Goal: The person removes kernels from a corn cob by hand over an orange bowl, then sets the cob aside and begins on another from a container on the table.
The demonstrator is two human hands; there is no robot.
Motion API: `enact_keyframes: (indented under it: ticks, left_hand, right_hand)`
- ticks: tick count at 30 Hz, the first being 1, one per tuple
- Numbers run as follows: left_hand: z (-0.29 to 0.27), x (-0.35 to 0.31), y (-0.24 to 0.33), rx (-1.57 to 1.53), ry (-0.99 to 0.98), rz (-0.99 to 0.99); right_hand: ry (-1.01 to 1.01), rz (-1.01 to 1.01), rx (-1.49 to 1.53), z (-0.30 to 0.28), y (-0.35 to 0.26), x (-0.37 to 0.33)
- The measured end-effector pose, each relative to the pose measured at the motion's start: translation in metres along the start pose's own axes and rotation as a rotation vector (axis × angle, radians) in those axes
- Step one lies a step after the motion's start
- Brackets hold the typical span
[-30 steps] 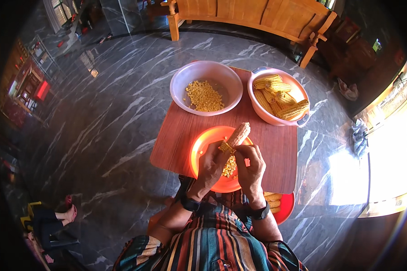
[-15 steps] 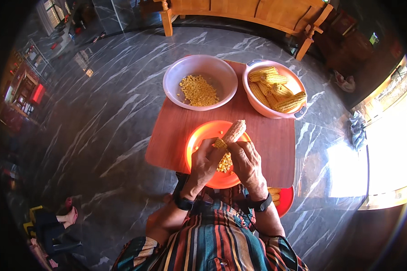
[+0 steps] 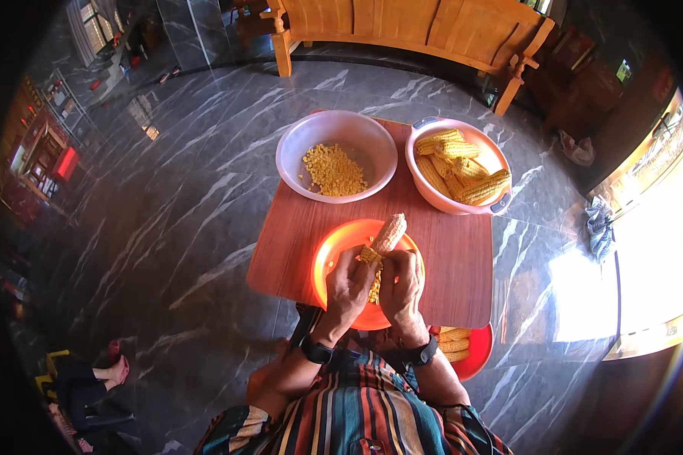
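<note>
Over an orange bowl (image 3: 320, 265), both my hands grip one corn cob (image 3: 391, 231). Its upper end is stripped bare and points up and away, while yellow kernels remain lower down. My left hand (image 3: 346, 288) is closed round the kernel-covered part from the left. On the other side my right hand (image 3: 402, 292) is closed, thumb and fingers against the cob. Loose kernels (image 3: 374, 290) lie in the bowl, partly hidden by my hands. Behind it, a pale lilac basin (image 3: 287, 155) holds a heap of kernels (image 3: 334, 171). Several unshelled ears (image 3: 451, 148) fill a pink basin (image 3: 495, 152) at right.
A reddish-brown table (image 3: 455, 265) carries the bowl and basins. Low at its right front corner, a red basin (image 3: 480, 353) contains several cobs (image 3: 454, 343). A wooden bench (image 3: 402, 26) stands beyond. Another person's foot (image 3: 118, 370) shows at lower left on the marbled floor (image 3: 205, 220).
The whole view has shifted, so the table and basins sit lower. My right hand has turned and drawn its fingers in against the cob, which now points more steeply upward.
</note>
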State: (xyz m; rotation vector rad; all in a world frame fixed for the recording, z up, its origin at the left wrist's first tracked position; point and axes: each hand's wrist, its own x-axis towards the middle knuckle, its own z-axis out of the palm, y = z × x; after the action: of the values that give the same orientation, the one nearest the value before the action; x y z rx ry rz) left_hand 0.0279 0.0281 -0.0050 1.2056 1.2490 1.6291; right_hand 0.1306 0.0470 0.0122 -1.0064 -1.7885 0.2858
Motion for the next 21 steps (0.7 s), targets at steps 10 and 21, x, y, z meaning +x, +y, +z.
enact_keyframes:
  ticks: [10, 21]
  left_hand:
    - [-0.001, 0.003, 0.009, 0.397, 0.067, 0.288]
    - [-0.005, 0.003, 0.017, -0.181, -0.015, -0.075]
  right_hand:
    - [0.038, 0.844, 0.824, 0.009, 0.003, -0.012]
    - [0.099, 0.664, 0.695, -0.003, -0.002, -0.008]
